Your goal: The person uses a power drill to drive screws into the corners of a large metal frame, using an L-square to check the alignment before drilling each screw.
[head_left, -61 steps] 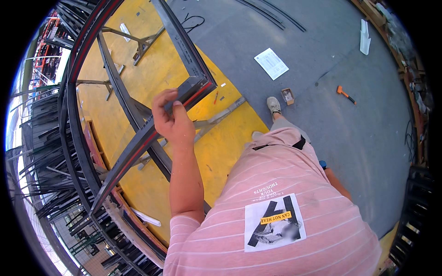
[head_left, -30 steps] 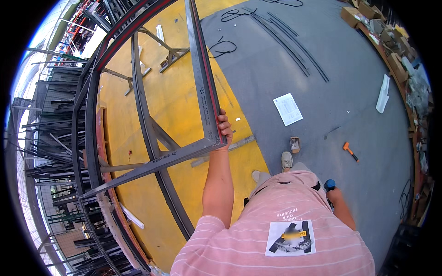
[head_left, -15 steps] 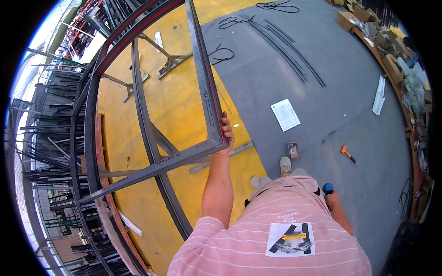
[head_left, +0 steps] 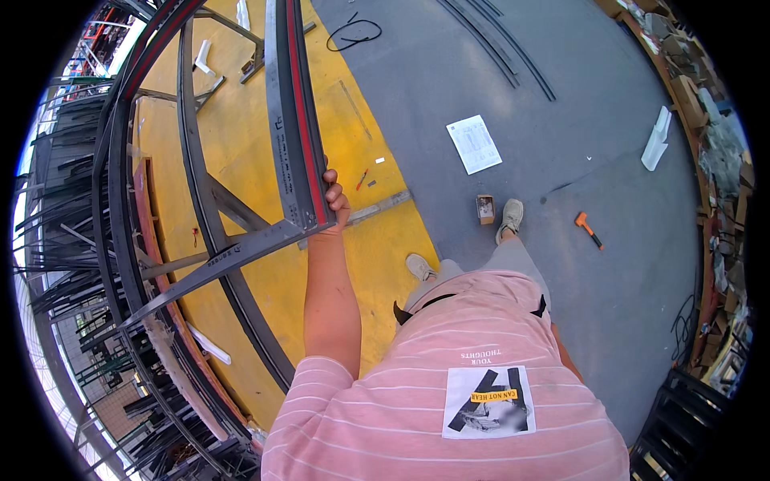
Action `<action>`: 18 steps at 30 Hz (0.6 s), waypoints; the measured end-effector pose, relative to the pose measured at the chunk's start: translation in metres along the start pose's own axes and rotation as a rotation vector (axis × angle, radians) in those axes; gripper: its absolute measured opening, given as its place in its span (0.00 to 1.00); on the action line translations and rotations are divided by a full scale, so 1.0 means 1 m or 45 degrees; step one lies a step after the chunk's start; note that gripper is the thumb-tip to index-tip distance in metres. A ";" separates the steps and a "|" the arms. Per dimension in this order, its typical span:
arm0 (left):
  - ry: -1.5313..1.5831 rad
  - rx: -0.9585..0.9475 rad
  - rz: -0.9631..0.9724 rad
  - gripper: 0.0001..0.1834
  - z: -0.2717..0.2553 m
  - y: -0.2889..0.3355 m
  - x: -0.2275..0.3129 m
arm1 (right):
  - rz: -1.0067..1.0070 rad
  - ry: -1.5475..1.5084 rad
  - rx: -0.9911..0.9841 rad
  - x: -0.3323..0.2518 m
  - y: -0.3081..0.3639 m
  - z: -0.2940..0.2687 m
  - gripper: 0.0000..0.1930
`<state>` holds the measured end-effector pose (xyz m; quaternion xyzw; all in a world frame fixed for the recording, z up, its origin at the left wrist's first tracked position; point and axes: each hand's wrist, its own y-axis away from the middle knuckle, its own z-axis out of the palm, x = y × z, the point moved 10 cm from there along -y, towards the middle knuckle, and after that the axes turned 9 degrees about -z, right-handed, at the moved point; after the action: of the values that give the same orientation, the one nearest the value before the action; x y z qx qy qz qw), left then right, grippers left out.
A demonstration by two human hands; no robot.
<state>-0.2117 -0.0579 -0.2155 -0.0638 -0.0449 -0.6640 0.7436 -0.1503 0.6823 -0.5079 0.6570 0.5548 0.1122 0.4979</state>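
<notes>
My left hand (head_left: 337,202) is closed round the near right corner of a large dark grey metal frame (head_left: 282,152). A red strip runs along the frame's side beside my fingers. From that corner the near bar slants away to the left, above a stand with long dark rails (head_left: 210,216). My thumb is hidden. Of my right arm only a sliver of forearm (head_left: 566,353) shows beside the pink shirt, and the right hand is out of sight behind my body.
Right of my feet lies an orange-headed hammer (head_left: 589,230). Ahead are a small open box (head_left: 485,209), a paper sheet (head_left: 475,144), long dark strips (head_left: 489,44) and a cable loop (head_left: 354,34). Dark profiles (head_left: 68,224) crowd the left; a cluttered shelf (head_left: 696,160) edges the right.
The frame's corner in my left hand has shifted left in view and tilted, showing more of the red strip. My right hand, holding a blue-topped thing before, has dropped out of sight.
</notes>
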 end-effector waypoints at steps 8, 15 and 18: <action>-0.155 0.723 0.723 0.20 -0.046 0.073 -0.008 | -0.132 0.356 -0.272 -0.008 -0.142 -0.102 0.21; -0.351 1.242 1.009 0.25 0.017 0.101 -0.048 | -0.065 0.207 -0.055 -0.164 -0.270 -0.322 0.15; -0.301 1.304 0.930 0.24 0.013 0.112 -0.048 | -0.140 0.128 0.082 -0.238 -0.333 -0.382 0.15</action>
<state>-0.1055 0.0032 -0.2138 0.2155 -0.4137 -0.2508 0.8482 -0.7090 0.6476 -0.4875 0.6347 0.6178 0.0995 0.4534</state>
